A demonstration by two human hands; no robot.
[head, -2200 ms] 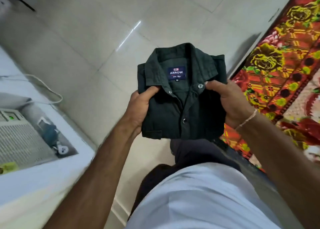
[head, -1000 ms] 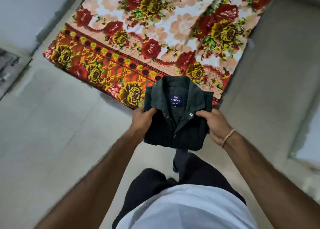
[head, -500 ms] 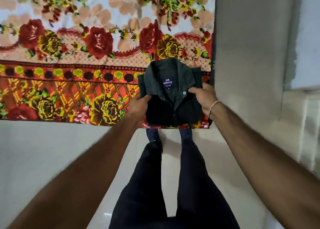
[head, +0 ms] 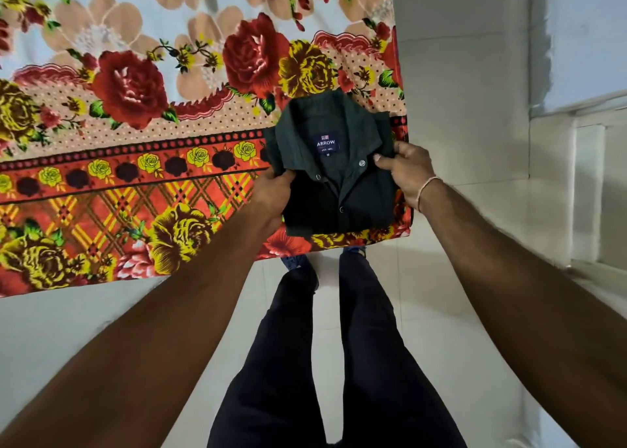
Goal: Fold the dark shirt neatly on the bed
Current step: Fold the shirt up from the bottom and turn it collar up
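The dark green shirt point(head: 339, 189) is folded into a compact rectangle, collar up and away from me, with a blue label showing inside the neck. It sits over the near right corner of the bed point(head: 135, 142), which is covered by a red, yellow and white floral blanket. My left hand point(head: 271, 198) grips the shirt's left edge with the thumb on top. My right hand point(head: 409, 172) pinches the right collar side, thumb on top. Whether the shirt rests on the blanket or hovers just above it is unclear.
My legs in dark trousers point(head: 339, 346) stand on a pale tiled floor point(head: 458, 176) against the bed's near edge. A white wall and step point(head: 583, 125) run along the right side. The blanket spreads wide to the left of the shirt.
I have turned from the floor side toward the bed, carrying the folded shirt in both hands. It has moved from over the floor to over the bed's near right corner. Both grips are unchanged.
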